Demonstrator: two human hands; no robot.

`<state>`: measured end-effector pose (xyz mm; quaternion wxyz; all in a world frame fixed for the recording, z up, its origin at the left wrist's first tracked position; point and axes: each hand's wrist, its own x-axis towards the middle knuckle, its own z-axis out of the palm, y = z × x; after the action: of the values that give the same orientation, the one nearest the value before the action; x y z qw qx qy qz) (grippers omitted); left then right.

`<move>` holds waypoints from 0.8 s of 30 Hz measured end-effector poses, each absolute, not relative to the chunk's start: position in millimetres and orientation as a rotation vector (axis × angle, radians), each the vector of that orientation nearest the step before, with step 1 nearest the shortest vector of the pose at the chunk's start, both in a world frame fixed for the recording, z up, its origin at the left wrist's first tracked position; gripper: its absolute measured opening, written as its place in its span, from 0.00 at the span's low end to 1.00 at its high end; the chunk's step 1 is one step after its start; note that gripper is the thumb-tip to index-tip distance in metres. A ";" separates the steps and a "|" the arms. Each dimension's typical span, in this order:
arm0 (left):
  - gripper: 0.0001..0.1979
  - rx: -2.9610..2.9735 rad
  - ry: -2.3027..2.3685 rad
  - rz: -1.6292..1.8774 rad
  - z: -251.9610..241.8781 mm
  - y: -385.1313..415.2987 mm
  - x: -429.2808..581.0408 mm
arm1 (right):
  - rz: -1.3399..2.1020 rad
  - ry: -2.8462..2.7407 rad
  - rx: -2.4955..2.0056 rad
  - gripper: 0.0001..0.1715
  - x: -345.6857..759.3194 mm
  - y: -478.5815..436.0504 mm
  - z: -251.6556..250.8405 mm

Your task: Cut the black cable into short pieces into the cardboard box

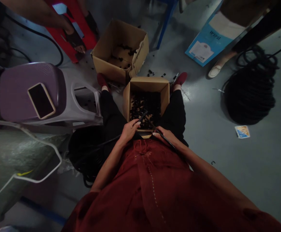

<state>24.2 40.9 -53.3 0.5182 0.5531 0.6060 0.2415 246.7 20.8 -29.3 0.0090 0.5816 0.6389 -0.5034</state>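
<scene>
Two bare hands are meeting at the near rim of a small cardboard box (165, 93) that is sitting between the person's knees, partly filled with small black pieces (145, 103). The left hand (130, 129) is closing its grip around a thin black cable (142, 116) whose end is pointing out over the box. The right hand (163, 132) is pinching a second black cable (165, 139) that is trailing back along the forearm. Beyond the box and to its right, a blue carton (203, 42) is showing print too blurred to read. Left of the box, a phone (41, 100) is lying on a purple stool (14, 87).
</scene>
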 end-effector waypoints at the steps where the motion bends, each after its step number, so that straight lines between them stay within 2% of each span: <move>1: 0.19 1.359 1.447 0.553 -52.0 41.1 21.9 | -1.555 2.008 1.817 0.20 246.5 20.3 -30.4; 7: 0.18 1.563 1.418 0.421 -41.9 40.5 3.0 | -1.461 2.089 1.827 0.18 247.9 16.2 -36.7; 17: 0.19 1.407 1.357 0.424 -50.0 36.8 12.4 | -1.357 2.136 1.816 0.12 254.6 12.9 -51.3; 24: 0.18 1.393 1.432 0.466 -52.8 39.9 11.1 | -1.546 2.064 1.761 0.20 260.5 15.6 -48.2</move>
<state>11.1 39.9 -52.8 0.5187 0.5806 0.5968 0.1942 260.5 15.6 -48.2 0.0093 0.5639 0.6610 -0.4949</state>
